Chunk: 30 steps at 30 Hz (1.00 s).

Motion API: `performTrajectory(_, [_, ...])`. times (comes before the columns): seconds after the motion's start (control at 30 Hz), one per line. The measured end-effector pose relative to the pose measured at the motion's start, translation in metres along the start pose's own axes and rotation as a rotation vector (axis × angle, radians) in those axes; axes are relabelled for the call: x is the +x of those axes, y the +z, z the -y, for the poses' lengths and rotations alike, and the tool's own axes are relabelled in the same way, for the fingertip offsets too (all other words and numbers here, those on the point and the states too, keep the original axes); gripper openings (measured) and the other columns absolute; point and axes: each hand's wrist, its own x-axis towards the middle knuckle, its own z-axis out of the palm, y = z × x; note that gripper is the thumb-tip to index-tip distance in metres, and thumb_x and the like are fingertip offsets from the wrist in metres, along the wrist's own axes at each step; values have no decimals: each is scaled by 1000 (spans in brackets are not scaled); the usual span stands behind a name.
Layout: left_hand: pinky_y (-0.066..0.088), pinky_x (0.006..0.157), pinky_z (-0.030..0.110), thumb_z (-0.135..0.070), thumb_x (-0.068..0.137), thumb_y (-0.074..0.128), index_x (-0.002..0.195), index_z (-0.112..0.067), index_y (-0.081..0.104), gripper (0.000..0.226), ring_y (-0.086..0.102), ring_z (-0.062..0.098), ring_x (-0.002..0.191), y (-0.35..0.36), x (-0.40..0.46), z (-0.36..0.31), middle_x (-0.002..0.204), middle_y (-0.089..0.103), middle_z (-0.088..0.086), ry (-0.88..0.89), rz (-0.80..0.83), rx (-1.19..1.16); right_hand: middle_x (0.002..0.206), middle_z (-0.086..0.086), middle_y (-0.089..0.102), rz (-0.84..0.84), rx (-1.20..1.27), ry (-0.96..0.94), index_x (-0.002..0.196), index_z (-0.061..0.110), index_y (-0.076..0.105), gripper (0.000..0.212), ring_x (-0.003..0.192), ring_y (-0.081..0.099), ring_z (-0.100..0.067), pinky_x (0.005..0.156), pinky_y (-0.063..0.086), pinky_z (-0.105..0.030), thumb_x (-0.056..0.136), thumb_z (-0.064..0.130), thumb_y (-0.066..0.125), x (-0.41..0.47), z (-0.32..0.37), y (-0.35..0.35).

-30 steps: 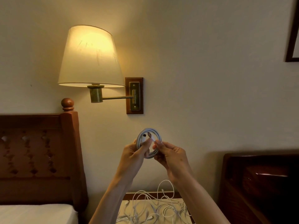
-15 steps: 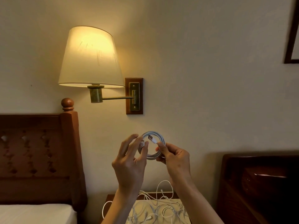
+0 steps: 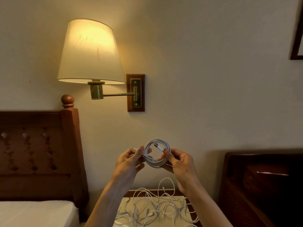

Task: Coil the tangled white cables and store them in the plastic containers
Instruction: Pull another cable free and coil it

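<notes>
Pinching coiled white cable (image 3: 157,154) between both hands, left hand (image 3: 129,163), right hand (image 3: 181,163), tangled cables (image 3: 157,208) below

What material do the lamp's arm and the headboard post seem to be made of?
The wall lamp's thin arm looks like aged brass: dull yellow metallic sheen. The reddish-brown headboard post looks like varnished wood: turned ball top, soft gloss.

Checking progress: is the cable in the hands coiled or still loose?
Coiled: the white cable forms a neat ring of several loops, pinched between left hand and right hand.
</notes>
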Motion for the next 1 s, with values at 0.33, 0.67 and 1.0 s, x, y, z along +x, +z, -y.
performTrajectory(0.33, [52, 63, 25, -26, 81, 64, 91, -11, 62, 18, 61, 13, 66, -3, -2, 29, 75, 66, 5, -81, -69, -198, 85, -15, 62, 177, 699, 330, 106, -5, 62, 22, 75, 63, -19, 75, 59, -30, 92, 0, 46, -3, -26, -2])
performTrajectory(0.67, [51, 63, 30, -20, 93, 54, 91, -12, 53, 8, 50, 10, 50, -1, 3, 31, 70, 56, 5, -145, -24, -394, 72, -6, 44, 292, 919, 330, 119, 3, 52, 33, 63, 45, -15, 89, 41, -38, 89, 0, 37, -4, -29, -1])
performTrajectory(1.0, [53, 53, 24, -16, 91, 59, 89, -13, 60, 4, 53, 12, 53, -4, 1, 39, 74, 60, 8, -46, -65, -341, 91, -14, 73, 95, -19, 8, 112, 9, 64, 20, 84, 72, -20, 75, 57, -27, 93, 5, 58, -4, -30, -10])
